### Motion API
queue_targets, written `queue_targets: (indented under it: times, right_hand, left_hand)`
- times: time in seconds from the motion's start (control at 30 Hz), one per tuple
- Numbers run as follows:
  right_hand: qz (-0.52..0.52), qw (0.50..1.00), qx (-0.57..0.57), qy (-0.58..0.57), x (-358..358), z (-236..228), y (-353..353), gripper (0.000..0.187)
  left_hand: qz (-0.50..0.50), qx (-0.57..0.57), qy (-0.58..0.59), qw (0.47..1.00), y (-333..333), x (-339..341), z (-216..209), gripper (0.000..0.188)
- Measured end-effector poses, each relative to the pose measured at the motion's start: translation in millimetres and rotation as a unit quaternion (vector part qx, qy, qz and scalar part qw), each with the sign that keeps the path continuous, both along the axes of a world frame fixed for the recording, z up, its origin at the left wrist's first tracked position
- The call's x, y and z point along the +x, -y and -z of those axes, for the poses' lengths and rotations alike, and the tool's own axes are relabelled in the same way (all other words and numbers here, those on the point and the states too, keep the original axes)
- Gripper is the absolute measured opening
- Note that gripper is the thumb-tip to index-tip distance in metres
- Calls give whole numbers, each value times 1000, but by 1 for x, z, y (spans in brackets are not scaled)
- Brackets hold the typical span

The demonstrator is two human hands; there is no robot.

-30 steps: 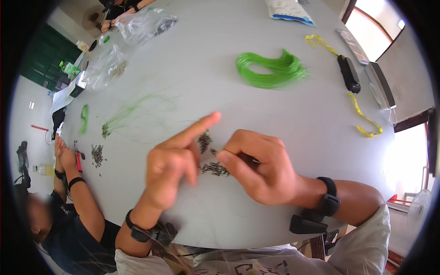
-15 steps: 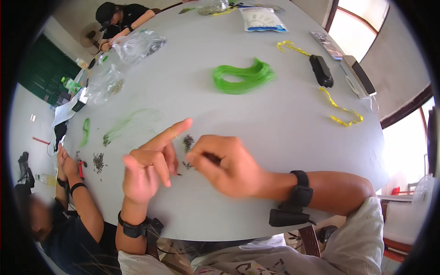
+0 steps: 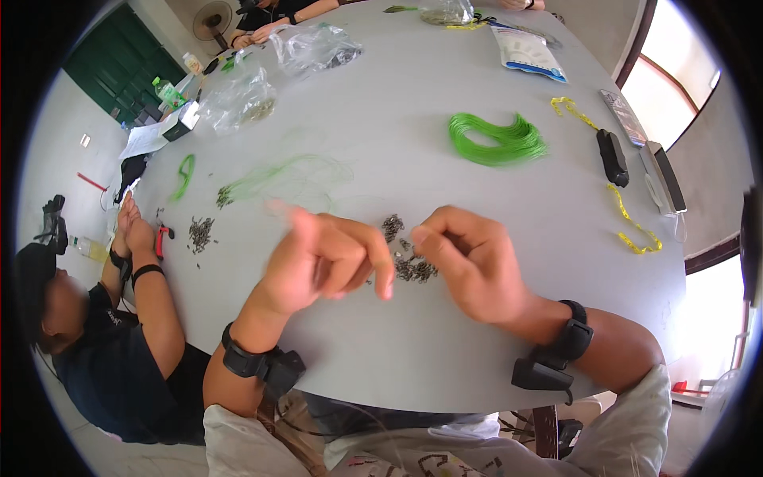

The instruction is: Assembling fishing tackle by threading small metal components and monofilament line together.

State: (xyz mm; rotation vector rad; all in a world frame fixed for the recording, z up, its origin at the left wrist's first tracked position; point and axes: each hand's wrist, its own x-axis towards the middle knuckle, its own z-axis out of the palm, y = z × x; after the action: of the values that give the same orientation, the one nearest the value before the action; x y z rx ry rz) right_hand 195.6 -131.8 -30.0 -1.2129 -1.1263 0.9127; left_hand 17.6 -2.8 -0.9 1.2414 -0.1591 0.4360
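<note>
My left hand (image 3: pixel 330 258) is raised over the table, its fingers curled inward and its thumb stretched up, smeared by motion; what the curled fingers hold, if anything, is too fine to see. To its right, the thumb and forefinger of my right hand (image 3: pixel 477 266) are pinched together; any thin thing between them cannot be made out. On the table between the hands lies a loose pile of small dark metal pieces (image 3: pixel 417 269), partly covered by my right hand. Just beyond it is a smaller heap of such pieces (image 3: pixel 392 226).
Fine green lines (image 3: pixel 286 176) end in clustered metal pieces at left, near another metal pile (image 3: pixel 200 233). Farther off lie a green line bundle (image 3: pixel 493 141), plastic bags (image 3: pixel 242 103) and a yellow tape (image 3: pixel 636 222). A co-worker (image 3: pixel 119 358) sits at left, red-handled pliers (image 3: pixel 160 241) nearby.
The view has shifted, so the table's things appear farther right. My left forefinger, stretched out before, is now bent. My right hand has uncovered more of the metal pile and stays pinched.
</note>
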Motion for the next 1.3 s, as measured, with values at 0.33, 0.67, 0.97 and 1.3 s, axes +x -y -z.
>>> queue_targets:
  times: [0.33,0.67,0.97,1.3]
  right_hand:
    - [-5,1000,10,-6,-1,-7,10,19]
    - [5,1000,-10,-20,-8,-2,14,18]
    - [28,997,25,65,-5,1,14,17]
    - [52,967,208,141,-3,5,8,13]
  left_hand:
    - [86,58,-22,994,-7,-5,-4,89]
    - [80,-7,-3,997,-14,-4,2,86]
    - [-25,92,-18,995,1,6,4,78]
    - [-115,258,-137,949,-6,5,9,73]
